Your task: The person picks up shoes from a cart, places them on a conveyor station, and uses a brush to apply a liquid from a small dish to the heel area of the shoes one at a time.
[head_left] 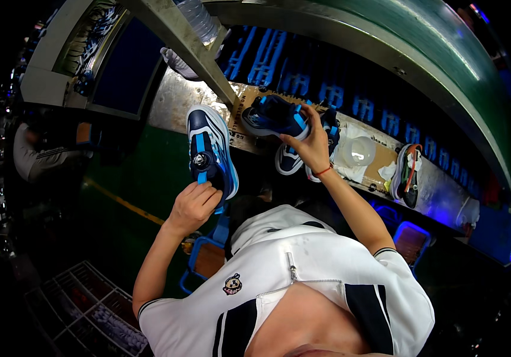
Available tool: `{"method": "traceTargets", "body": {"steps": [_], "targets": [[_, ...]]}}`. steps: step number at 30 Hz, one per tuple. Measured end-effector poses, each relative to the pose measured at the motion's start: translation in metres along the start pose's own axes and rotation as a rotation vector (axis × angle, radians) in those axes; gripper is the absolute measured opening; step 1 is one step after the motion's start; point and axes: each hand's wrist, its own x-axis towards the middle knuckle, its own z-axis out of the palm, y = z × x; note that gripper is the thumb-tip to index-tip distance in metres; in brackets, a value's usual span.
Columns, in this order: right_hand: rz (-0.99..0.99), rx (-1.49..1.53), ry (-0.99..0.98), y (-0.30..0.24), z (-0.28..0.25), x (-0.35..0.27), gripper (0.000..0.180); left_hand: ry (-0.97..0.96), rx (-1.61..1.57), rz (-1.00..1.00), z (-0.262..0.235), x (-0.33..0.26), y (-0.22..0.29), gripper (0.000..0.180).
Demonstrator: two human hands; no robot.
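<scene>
blue sneaker (218, 143), dial (202, 159) fitted: left hand (192, 208) is pinching its tab (202, 177); right hand (313, 146) is gripping navy sneaker (270, 119), unreleased, by worktop's (169, 102) near edge.

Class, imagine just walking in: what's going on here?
Someone is handling two sports shoes. The left hand pinches the bright blue tab of a blue shoe; the right hand holds a second shoe by one end. Along the bench are a clear tub and an orange-trimmed shoe.
</scene>
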Motion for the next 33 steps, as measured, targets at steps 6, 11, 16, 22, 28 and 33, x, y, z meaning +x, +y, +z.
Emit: {"method": "traceTargets", "body": {"steps": [6, 11, 16, 22, 28, 33], "targets": [[-0.119, -0.098, -0.003, 0.029, 0.020, 0.031, 0.081, -0.099, -0.088, -0.044, 0.012, -0.011, -0.011, 0.028], [-0.008, -0.185, -0.132, 0.009, -0.020, 0.060, 0.083, -0.114, -0.163, -0.071, 0.035, 0.001, -0.032, 0.038], [0.023, -0.238, -0.396, 0.005, -0.048, 0.080, 0.083, -0.092, -0.149, -0.072, 0.053, 0.016, -0.054, 0.039], [-0.068, -0.109, -0.793, 0.019, -0.026, 0.100, 0.084, -0.084, -0.124, -0.086, 0.062, 0.013, -0.071, 0.038], [0.012, 0.005, -1.087, 0.044, 0.011, 0.116, 0.087, -0.101, -0.124, -0.116, 0.070, 0.009, -0.078, 0.039], [-0.013, -0.286, -1.162, 0.040, 0.023, 0.128, 0.081, -0.080, -0.105, -0.127, 0.076, 0.003, -0.080, 0.039]]}}
